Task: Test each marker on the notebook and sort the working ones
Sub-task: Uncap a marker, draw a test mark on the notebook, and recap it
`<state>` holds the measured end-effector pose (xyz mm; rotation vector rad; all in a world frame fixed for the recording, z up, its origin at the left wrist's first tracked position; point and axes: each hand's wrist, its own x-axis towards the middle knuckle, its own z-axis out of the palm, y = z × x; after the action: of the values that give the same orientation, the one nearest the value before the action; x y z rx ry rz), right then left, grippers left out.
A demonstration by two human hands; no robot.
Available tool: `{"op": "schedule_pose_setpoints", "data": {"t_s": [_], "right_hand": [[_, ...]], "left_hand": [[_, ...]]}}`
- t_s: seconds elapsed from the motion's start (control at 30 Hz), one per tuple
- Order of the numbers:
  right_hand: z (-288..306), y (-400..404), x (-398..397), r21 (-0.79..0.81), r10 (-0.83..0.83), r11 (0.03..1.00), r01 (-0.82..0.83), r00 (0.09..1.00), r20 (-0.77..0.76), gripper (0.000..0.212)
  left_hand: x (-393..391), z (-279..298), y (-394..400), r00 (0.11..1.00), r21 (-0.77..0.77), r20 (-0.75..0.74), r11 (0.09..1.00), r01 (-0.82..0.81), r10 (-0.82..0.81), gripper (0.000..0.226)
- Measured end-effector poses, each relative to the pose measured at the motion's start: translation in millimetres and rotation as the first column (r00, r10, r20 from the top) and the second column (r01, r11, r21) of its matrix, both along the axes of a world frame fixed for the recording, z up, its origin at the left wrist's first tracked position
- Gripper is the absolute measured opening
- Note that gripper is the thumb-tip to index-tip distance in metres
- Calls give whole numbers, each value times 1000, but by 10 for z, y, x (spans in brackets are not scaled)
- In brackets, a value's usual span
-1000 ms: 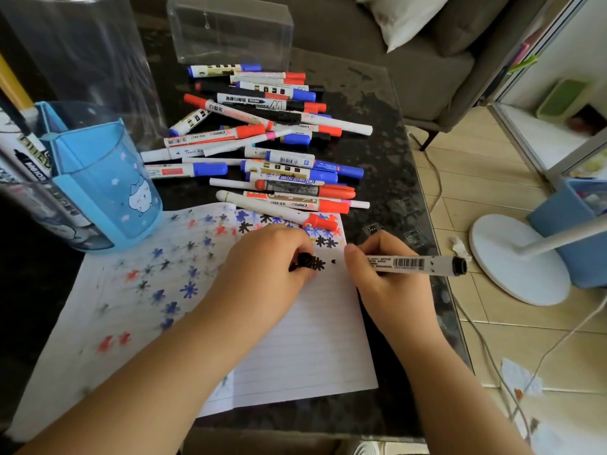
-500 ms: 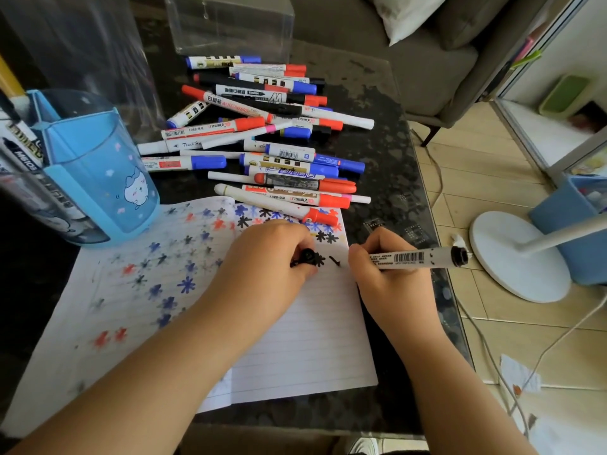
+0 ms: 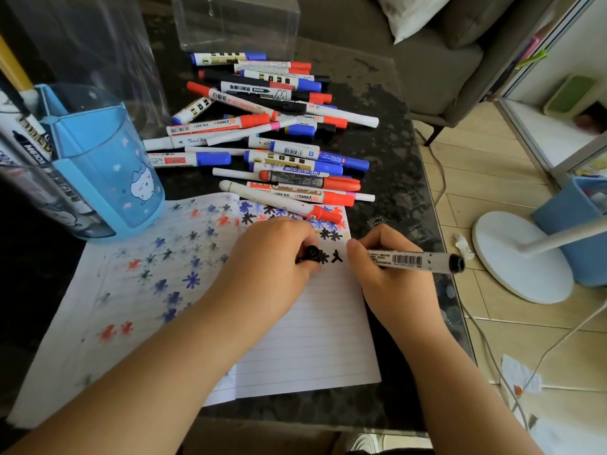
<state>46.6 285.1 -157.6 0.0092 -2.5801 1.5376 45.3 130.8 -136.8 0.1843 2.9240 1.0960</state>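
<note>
Black-inked marker: white barrel with barcode and black end (image 3: 412, 259), gripped in the right hand (image 3: 391, 274), lying nearly flat, tip hidden behind the fingers next to a fresh black mark (image 3: 337, 256) on the page.
Right hand: fingers curled round the marker near its tip end, heel resting at the notebook's right edge.
Left hand: (image 3: 272, 257) resting on the page, fingers curled, pinching a small black cap (image 3: 311, 253).
Notebook: white lined open notebook (image 3: 312, 339) flat on the dark speckled table (image 3: 394, 133), covered with blue, red and black asterisk marks across the upper and left parts.
Marker pile: loose heap of white-barrelled markers with red, blue and black caps (image 3: 272, 133) on the table just beyond the notebook; nearest one, red-capped (image 3: 282, 203), overlapped the page's top edge.
Holder: translucent blue plastic pen cup with cartoon print (image 3: 108, 178) at the notebook's upper left, markers standing in it.
Box: clear plastic box (image 3: 236, 23) behind the pile.
Floor: white round fan base (image 3: 519, 257) right of the table.
</note>
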Motion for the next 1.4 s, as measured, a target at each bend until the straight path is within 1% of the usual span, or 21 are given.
{"op": "schedule_pose_setpoints", "data": {"t_s": [0.17,0.27,0.4,0.47,0.5,0.53,0.57,0.63,0.67,0.7,0.77,0.8,0.87,1.0,1.1,1.2,1.27,1.33,1.37,1.4], "right_hand": [[10,4,12,-43,13,999,-13,1000,11,27],[13,-14,8,-18,25,1000,-25,1000,17,24],[5,12,-5,-3,-57,998,57,998,-9,26],[27,12,3,-57,-84,995,84,996,9,26],[61,8,11,-105,-93,990,95,995,26,25],[115,3,23,-159,-96,982,101,995,40,23],[188,-3,40,-221,-90,970,99,995,49,19],[359,-13,87,-397,-45,916,66,997,60,12],[433,-20,113,-481,-10,876,39,998,61,14],[488,-32,137,-539,22,842,12,998,56,17],[543,-71,172,-575,58,817,-32,998,26,23],[550,-102,178,-575,66,816,-49,998,8,25],[562,-173,184,-572,77,817,-69,997,-10,26],[584,-290,189,-585,118,802,-123,992,-46,27],[592,-344,204,-544,139,826,-147,989,-57,29],[597,-364,209,-542,142,827,-152,988,-59,30],[604,-354,206,-552,150,819,-158,987,-59,31],[612,-348,191,-568,160,807,-160,986,-49,32],[611,-351,184,-582,161,798,-155,986,-41,33],[605,-365,178,-601,158,786,-147,987,-35,34]], "left_hand": [[-6,-9,1,1000,25,-5,1000,-5,5,21],[-6,-16,0,1000,31,-8,999,-11,11,19],[9,-31,-14,1000,76,-4,997,-8,9,14],[9,-41,-26,1000,132,10,991,-25,24,12],[5,-38,-35,999,192,22,980,-47,43,12],[-2,-20,-50,997,282,48,957,-74,63,14],[-13,7,-70,993,391,86,914,-106,79,14],[-26,85,-118,978,595,191,782,-182,83,9],[-26,123,-142,966,663,247,714,-227,78,9],[-22,144,-164,952,717,299,643,-269,65,10],[1,176,-198,928,800,372,502,-329,14,13],[17,190,-217,922,823,388,455,-340,-13,14],[53,217,-249,917,847,394,411,-337,-61,17],[126,271,-294,921,859,369,426,-285,-128,23],[173,297,-304,924,851,341,474,-225,-172,31],[208,333,-335,916,836,333,520,-176,-225,35],[229,357,-372,900,808,350,570,-149,-260,34],[258,379,-396,880,750,376,653,-105,-290,35],[274,389,-397,870,728,388,679,-88,-303,36],[289,400,-391,861,723,396,686,-79,-318,36]]}}
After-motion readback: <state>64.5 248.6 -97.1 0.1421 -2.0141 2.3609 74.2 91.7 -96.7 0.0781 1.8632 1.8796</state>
